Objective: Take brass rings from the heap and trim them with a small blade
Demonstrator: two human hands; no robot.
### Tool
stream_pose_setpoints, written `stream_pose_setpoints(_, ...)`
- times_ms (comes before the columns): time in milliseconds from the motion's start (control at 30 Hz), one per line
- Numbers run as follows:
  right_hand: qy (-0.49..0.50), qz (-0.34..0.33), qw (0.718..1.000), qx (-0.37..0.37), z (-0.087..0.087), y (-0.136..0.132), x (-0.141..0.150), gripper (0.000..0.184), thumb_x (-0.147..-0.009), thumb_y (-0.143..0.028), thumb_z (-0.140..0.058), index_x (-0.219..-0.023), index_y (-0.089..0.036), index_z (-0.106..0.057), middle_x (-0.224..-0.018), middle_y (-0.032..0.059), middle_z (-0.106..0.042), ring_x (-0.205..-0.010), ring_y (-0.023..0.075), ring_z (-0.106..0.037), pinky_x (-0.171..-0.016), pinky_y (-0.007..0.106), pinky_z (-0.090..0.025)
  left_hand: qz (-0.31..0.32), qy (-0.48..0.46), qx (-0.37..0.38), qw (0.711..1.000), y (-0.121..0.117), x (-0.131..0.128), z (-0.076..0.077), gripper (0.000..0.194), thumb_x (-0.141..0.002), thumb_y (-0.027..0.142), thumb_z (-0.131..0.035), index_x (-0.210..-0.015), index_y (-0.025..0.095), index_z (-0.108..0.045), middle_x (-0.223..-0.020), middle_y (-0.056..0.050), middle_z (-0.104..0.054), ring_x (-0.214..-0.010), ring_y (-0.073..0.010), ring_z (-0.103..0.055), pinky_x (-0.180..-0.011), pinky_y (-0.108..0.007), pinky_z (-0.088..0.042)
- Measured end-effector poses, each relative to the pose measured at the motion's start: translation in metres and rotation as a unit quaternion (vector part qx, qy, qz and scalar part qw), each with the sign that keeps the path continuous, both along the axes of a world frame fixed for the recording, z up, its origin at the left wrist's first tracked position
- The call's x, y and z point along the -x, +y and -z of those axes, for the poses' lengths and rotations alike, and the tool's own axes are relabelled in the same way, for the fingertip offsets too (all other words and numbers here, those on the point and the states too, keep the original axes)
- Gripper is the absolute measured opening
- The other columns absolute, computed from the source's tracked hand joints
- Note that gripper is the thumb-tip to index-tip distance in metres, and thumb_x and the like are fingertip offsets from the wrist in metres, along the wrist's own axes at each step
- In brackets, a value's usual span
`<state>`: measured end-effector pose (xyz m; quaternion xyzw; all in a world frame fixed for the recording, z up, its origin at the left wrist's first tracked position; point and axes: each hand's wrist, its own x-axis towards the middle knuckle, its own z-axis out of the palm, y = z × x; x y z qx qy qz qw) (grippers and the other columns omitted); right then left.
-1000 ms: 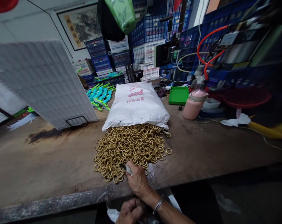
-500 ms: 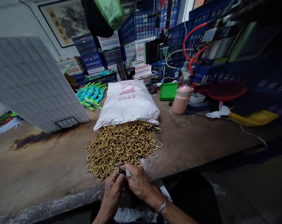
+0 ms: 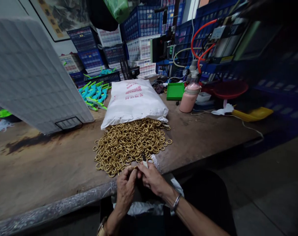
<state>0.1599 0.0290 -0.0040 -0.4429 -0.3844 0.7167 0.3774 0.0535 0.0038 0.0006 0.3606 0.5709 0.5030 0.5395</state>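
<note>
At the table's front edge my two hands meet in front of a heap of gold-coloured rings (image 3: 129, 144). My left hand (image 3: 125, 185) is closed, thumb and fingers pinching a gold ring (image 3: 135, 167) that shows only in part. My right hand (image 3: 152, 178) is closed round a small knife (image 3: 144, 160) with a dark blade and a pale handle; the blade points up and away, toward the heap. The right fingertips are close against the left ones at the ring. Behind the heap lies a white sack (image 3: 136, 103) with red print, its open end toward the rings.
A grey-white panel (image 3: 40, 75) leans at the left in a wire stand (image 3: 69, 123). Turquoise and green plastic pieces (image 3: 95, 93) lie behind it. To the right are a green tray (image 3: 175, 91), a pink bottle (image 3: 188, 98) and a yellow scoop (image 3: 253, 114). Stacked crates (image 3: 144, 24) fill the back.
My left hand has risen from below the table edge to meet the right hand. The knife blade has swung from pointing left to pointing away. The camera view has shifted.
</note>
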Motion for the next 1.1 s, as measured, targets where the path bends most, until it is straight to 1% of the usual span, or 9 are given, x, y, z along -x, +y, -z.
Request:
stream_pose_setpoints(100,-0.001,0.009,1.000,-0.008,-0.003,-0.002,0.000,0.027,-0.075,-0.045,-0.047,-0.068,-0.020,-0.042,-0.052,-0.0092,-0.043,-0.033,0.0026,-0.021,-0.033,0.018,-0.016,0.021,0.000,-0.028,0.999,-0.006,0.003,0.001,0.023,-0.069,0.038,-0.063,-0.074,0.016,-0.061,-0.063,0.001,-0.057,-0.052,-0.0085,-0.046,-0.049,-0.018,-0.036)
stream_pose_setpoints(233,-0.141,0.029,0.981,-0.129,-0.007,-0.005,-0.002,0.018,-0.073,-0.032,-0.050,-0.063,-0.017,-0.048,-0.053,-0.0062,-0.047,-0.048,0.0066,-0.041,-0.048,0.019,-0.033,0.075,-0.044,0.020,0.996,-0.013,0.009,0.000,0.027,-0.073,0.044,-0.057,-0.073,0.017,-0.055,-0.055,0.005,-0.051,-0.039,-0.0048,-0.037,-0.038,-0.017,-0.029)
stream_pose_setpoints(333,-0.194,0.021,0.963,-0.184,-0.007,-0.008,-0.002,0.013,-0.073,-0.028,-0.049,-0.066,-0.017,-0.051,-0.055,-0.0052,-0.051,-0.055,0.0089,-0.046,-0.057,0.020,-0.036,0.093,-0.063,0.050,0.992,-0.015,0.013,0.000,0.030,-0.073,0.046,-0.055,-0.069,0.017,-0.052,-0.052,0.005,-0.049,-0.036,-0.0045,-0.036,-0.035,-0.016,-0.029)
stream_pose_setpoints(500,-0.184,-0.013,0.965,-0.188,-0.008,-0.011,-0.001,0.013,-0.076,-0.025,-0.045,-0.067,-0.017,-0.050,-0.055,-0.0052,-0.051,-0.054,0.0085,-0.047,-0.057,0.019,-0.037,0.109,-0.139,0.046,0.983,-0.019,0.017,-0.003,0.029,-0.072,0.043,-0.059,-0.070,0.014,-0.053,-0.054,0.005,-0.048,-0.038,-0.0031,-0.036,-0.036,-0.015,-0.027)
stream_pose_setpoints(633,-0.190,-0.014,0.965,-0.181,-0.008,-0.008,0.001,0.016,-0.078,-0.024,-0.043,-0.066,-0.017,-0.050,-0.054,-0.0051,-0.048,-0.054,0.0084,-0.047,-0.056,0.019,-0.037,0.119,-0.237,0.070,0.962,-0.021,0.020,-0.008,0.025,-0.073,0.037,-0.060,-0.072,0.013,-0.053,-0.061,0.004,-0.048,-0.039,-0.0013,-0.034,-0.037,-0.014,-0.025)
stream_pose_setpoints(800,-0.235,-0.002,0.951,-0.199,-0.002,-0.004,0.001,0.019,-0.081,-0.024,-0.039,-0.067,-0.017,-0.050,-0.054,-0.0040,-0.049,-0.054,0.0093,-0.048,-0.057,0.020,-0.036,0.107,-0.293,0.096,0.945,-0.019,0.022,-0.006,0.021,-0.073,0.032,-0.062,-0.076,0.014,-0.052,-0.064,0.003,-0.049,-0.041,-0.0016,-0.037,-0.038,-0.015,-0.025)
stream_pose_setpoints(933,-0.355,-0.029,0.898,-0.257,0.003,-0.007,-0.002,0.018,-0.081,-0.021,-0.036,-0.069,-0.018,-0.050,-0.059,-0.0014,-0.053,-0.056,0.0108,-0.048,-0.055,0.021,-0.032,0.071,-0.297,0.088,0.948,-0.017,0.021,-0.004,0.020,-0.073,0.030,-0.062,-0.081,0.015,-0.052,-0.064,0.003,-0.050,-0.043,-0.0027,-0.040,-0.038,-0.014,-0.028)
stream_pose_setpoints(1000,-0.411,-0.063,0.861,-0.294,0.003,-0.011,-0.002,0.013,-0.076,-0.014,-0.039,-0.072,-0.019,-0.051,-0.062,-0.0010,-0.055,-0.058,0.0113,-0.049,-0.055,0.021,-0.030,0.062,-0.286,0.073,0.953,-0.015,0.019,-0.003,0.020,-0.073,0.030,-0.062,-0.080,0.015,-0.052,-0.065,0.002,-0.052,-0.044,-0.0036,-0.042,-0.038,-0.015,-0.030)
stream_pose_setpoints(1100,-0.472,-0.103,0.816,-0.318,0.000,-0.016,-0.001,0.018,-0.068,-0.008,-0.042,-0.080,-0.020,-0.051,-0.066,-0.0008,-0.059,-0.061,0.0125,-0.052,-0.055,0.022,-0.027,0.059,-0.259,0.044,0.963,-0.013,0.017,-0.002,0.020,-0.074,0.032,-0.061,-0.076,0.014,-0.052,-0.062,0.002,-0.054,-0.044,-0.0043,-0.042,-0.038,-0.015,-0.031)
